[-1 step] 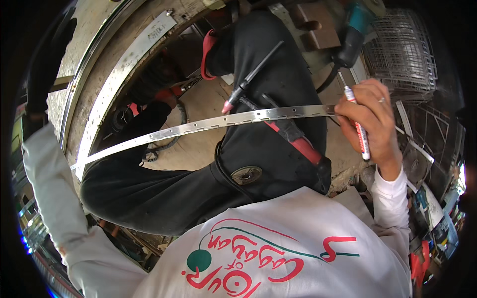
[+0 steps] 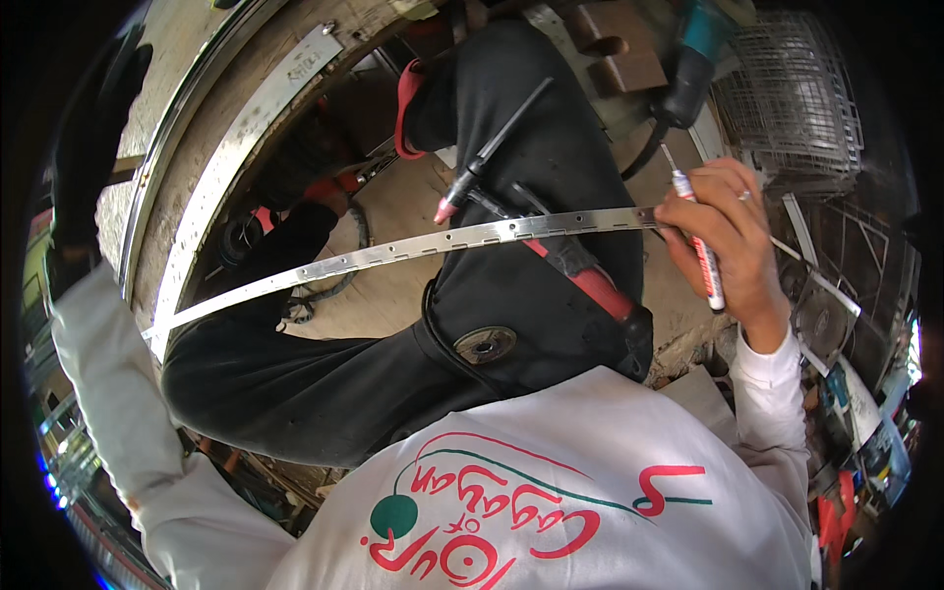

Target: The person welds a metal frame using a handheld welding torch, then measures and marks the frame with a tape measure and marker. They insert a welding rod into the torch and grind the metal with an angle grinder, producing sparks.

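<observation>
A long silvery piano hinge [image 2: 393,254], with holes along its edge, stretches across my lap, from the left side to my right hand. My right hand [image 2: 723,241] has its fingers closed at the hinge's right end, while a white and red marker pen [image 2: 706,258] is also held in it, its tip bare and pointing up and away. At the left edge my left sleeve [image 2: 108,344] runs upward close to the hinge's far-left end; I cannot make out the hand beyond it. A red-and-black-handled tool [image 2: 595,285] lies on my right thigh, under the hinge.
A pale marked metal strip [image 2: 246,138] curves along the wooden bench [image 2: 202,118] at the upper left. A teal power tool [image 2: 693,74] stands at the upper right, next to a wire mesh bundle [image 2: 787,103] and a notched brown block [image 2: 624,54]. A round disc [image 2: 485,344] lies on my thigh.
My right hand and the marker pen have shifted slightly left. The hinge looks almost unmoved.
</observation>
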Demonstrator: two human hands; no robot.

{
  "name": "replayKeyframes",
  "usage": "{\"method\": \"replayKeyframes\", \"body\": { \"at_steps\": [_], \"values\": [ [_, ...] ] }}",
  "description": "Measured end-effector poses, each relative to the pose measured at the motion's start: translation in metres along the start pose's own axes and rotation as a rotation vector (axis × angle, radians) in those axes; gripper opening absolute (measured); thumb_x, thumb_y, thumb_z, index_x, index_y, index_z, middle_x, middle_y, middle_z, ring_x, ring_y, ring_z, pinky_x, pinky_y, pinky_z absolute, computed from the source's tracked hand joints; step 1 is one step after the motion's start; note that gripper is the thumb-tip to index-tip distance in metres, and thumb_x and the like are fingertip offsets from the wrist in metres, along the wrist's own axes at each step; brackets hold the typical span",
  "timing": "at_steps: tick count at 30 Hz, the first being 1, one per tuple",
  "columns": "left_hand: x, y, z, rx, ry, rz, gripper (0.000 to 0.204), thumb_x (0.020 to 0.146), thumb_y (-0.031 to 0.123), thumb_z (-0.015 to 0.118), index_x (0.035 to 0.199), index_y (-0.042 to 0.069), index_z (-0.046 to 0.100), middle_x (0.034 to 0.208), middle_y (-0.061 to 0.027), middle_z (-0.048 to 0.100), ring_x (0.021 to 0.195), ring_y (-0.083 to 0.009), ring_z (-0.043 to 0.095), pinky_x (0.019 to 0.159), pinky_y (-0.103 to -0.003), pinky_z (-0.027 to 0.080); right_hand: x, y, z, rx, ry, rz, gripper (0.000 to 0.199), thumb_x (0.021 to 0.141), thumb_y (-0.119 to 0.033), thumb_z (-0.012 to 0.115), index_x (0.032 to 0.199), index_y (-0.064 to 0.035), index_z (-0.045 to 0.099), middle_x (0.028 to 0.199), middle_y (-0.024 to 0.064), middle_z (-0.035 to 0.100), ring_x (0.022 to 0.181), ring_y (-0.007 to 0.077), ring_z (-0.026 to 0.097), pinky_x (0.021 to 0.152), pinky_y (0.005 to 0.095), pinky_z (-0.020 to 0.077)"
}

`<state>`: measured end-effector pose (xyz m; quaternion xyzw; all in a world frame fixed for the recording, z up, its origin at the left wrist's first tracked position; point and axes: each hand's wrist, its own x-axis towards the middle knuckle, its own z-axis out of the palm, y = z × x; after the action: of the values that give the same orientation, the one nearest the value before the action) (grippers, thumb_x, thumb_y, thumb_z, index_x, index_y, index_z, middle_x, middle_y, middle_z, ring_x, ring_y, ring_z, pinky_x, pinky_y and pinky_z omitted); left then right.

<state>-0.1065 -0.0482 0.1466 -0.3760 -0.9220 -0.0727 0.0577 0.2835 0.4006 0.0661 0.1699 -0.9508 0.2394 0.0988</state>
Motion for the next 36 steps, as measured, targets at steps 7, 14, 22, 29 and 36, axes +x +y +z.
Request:
{"method": "replayKeyframes", "body": {
  "at_steps": [7, 14, 22, 29, 36],
  "values": [
    [-0.076, 0.202, 0.029, -0.572, 0.006, 0.136, 0.061, 0.096, 0.026, 0.074, 0.142, -0.004, 0.048, 0.129, -0.0176, 0.060, 0.116, -0.0246, 0.063, 0.098, -0.038, 0.052, -0.034, -0.002, 0.023, 0.196, 0.147, 0.312, 0.040, 0.078, -0.004, 0.080, 0.116, -0.0117, 0.071, 0.112, 0.0101, 0.067, 0.103, 0.0344, 0.063, 0.098, 0.0466, 0.0484],
    [-0.149, 0.301, 0.103, -0.790, 0.149, -0.049, 0.086, 0.090, 0.048, 0.078, 0.147, -0.007, 0.044, 0.126, -0.0211, 0.060, 0.106, -0.0343, 0.065, 0.094, -0.046, 0.052, -0.050, -0.002, 0.037, 1.331, 0.548, 0.880, 0.052, 0.093, -0.008, 0.075, 0.139, -0.0052, 0.053, 0.122, 0.0150, 0.069, 0.106, 0.0246, 0.072, 0.089, 0.0351, 0.0593],
    [-0.120, 0.344, 0.121, -0.425, -0.062, 0.123, 0.074, 0.079, 0.049, 0.083, 0.136, 0.008, 0.062, 0.112, -0.0136, 0.063, 0.102, -0.0358, 0.061, 0.090, -0.050, 0.048, -0.023, -0.011, 0.072, 1.555, 0.922, 1.127, 0.031, 0.095, -0.007, 0.074, 0.122, -0.0080, 0.057, 0.105, 0.0107, 0.072, 0.094, 0.0230, 0.074, 0.084, 0.0399, 0.0626],
    [-0.094, 0.356, 0.115, -0.400, -0.063, 0.196, 0.069, 0.077, 0.043, 0.085, 0.134, 0.010, 0.065, 0.121, -0.0097, 0.061, 0.108, -0.0341, 0.059, 0.094, -0.050, 0.047, -0.011, -0.021, 0.056, 1.429, 1.063, 0.920, 0.032, 0.095, 0.001, 0.072, 0.123, -0.0076, 0.057, 0.103, 0.0100, 0.072, 0.095, 0.0195, 0.073, 0.084, 0.0385, 0.0633],
    [-0.084, 0.360, 0.120, -0.742, 0.078, 0.157, 0.056, 0.071, 0.032, 0.090, 0.116, 0.007, 0.066, 0.131, -0.0162, 0.062, 0.119, -0.0409, 0.061, 0.101, -0.049, 0.048, 0.000, -0.038, 0.030, 1.363, 1.061, 0.864, 0.035, 0.095, 0.002, 0.072, 0.125, -0.0065, 0.057, 0.103, 0.0089, 0.071, 0.096, 0.0170, 0.071, 0.086, 0.0366, 0.0631]
  ]
}}
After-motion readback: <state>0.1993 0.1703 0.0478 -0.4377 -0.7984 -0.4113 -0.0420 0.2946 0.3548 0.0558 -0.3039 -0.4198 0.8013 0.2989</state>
